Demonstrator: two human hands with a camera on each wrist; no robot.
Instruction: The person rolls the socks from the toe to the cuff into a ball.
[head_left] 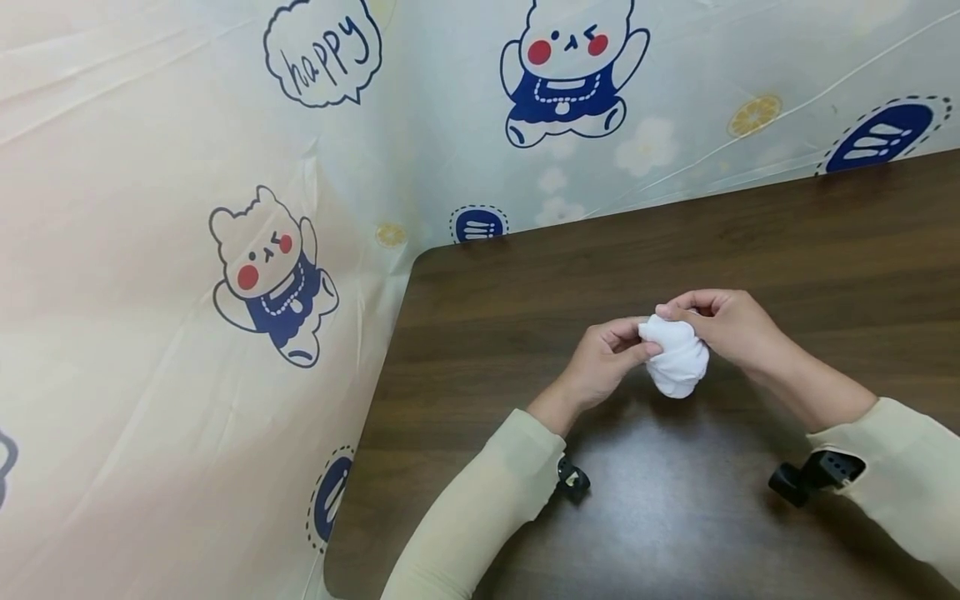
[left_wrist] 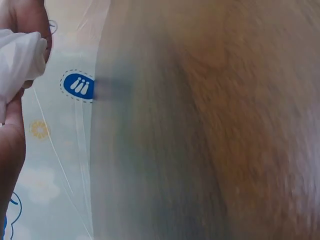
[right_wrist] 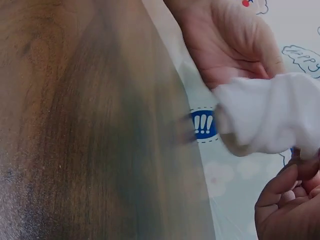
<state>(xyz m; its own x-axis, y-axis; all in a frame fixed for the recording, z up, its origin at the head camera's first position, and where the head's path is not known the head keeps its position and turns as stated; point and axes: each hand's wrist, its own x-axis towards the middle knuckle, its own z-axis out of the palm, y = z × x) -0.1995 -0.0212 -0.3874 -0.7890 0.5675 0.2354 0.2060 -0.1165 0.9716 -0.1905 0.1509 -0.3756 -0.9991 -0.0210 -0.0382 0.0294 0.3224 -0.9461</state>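
From the head view, I see the left hand (head_left: 600, 364) pinching one side of a bunched white cloth (head_left: 677, 367) between thumb and fingers, and the right hand (head_left: 731, 327) pinching its upper end, on the far side from the left one. The cloth sits between them, its rounded end just below the fingertips; it seems held up off the table (head_left: 480, 375), though I can't be sure. I'd judge it light, soft and unbreakable, not slippery, likely to sag where nothing supports it. The upper rim looks the best place to take hold, thumb and fingertips on each side. The table's left edge lies well apart from the left hand, and the far edge, against a printed sheet (head_left: 427, 108), runs beyond both hands. There is more room nearer the wearer and to the right hand's right.

In the left wrist view, only part of the cloth shows at the border, with fingers around it.

In the right wrist view, the cloth hangs in loose folds between both hands, one end looking hollow; a pinch too small could let layers slip apart.
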